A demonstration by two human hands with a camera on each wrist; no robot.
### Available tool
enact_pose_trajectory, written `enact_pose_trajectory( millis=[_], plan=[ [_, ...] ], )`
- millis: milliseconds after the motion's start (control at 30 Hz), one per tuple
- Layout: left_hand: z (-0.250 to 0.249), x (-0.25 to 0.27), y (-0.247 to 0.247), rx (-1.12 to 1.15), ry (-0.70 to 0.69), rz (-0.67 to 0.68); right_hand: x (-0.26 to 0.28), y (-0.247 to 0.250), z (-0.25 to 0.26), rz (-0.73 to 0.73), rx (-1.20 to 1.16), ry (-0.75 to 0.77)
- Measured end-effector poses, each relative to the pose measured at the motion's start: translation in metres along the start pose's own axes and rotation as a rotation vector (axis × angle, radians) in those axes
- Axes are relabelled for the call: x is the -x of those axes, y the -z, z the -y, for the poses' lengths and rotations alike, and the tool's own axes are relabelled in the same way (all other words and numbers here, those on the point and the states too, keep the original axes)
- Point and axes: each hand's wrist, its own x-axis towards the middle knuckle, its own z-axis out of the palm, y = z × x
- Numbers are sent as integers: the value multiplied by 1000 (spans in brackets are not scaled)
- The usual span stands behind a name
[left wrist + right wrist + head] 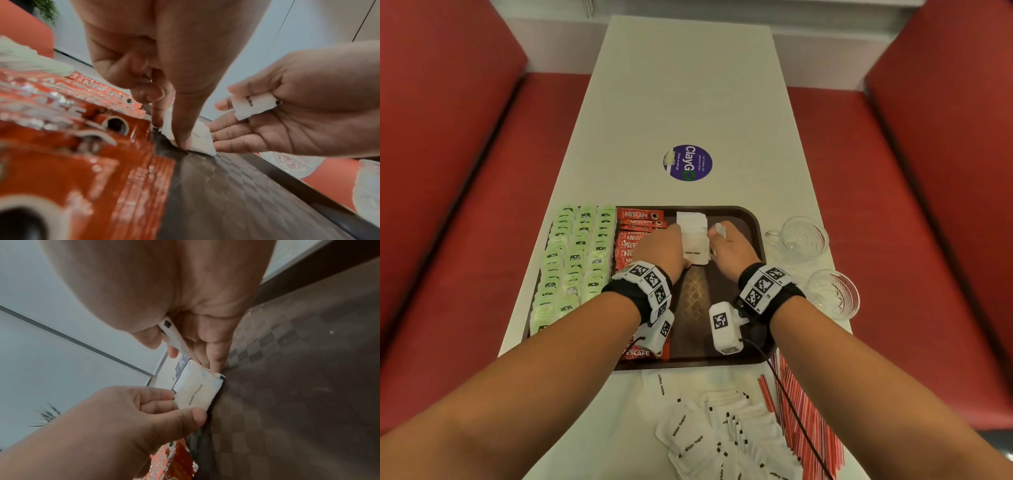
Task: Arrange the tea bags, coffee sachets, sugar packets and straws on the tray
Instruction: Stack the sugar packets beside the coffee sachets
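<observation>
On the brown tray (751,222), a row of white sugar packets (693,240) runs away from the body, bracketed left and right. Left hand (661,251) pinches its near end; right hand (729,250), fingers extended against the row, keeps one spare packet (254,104) tucked under the thumb.

You see a dark brown tray (751,219) with a diamond-quilted pattern, pale green tea bags (571,260), red coffee sachets (640,215) with white lettering, white sugar packets (693,240) with black print, red-and-white striped straws (811,421), a purple round sticker (688,162), a white table (688,85).
</observation>
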Motion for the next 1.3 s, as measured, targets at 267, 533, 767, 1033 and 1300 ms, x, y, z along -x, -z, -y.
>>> enact_pose_trajectory(
  millis=[267,533,767,1033,1300],
  plan=[
    [4,14,31,361,-112,-161,12,13,0,4,301,152],
    [-1,29,41,454,-250,27,39,13,15,136,257,248],
    [10,34,42,485,-293,39,41,25,14,-14,318,343],
    [15,11,32,297,23,63,63,35,-10,32,374,217],
    [-2,-1,13,171,123,146,122,47,-44,325,621,163]
  ],
)
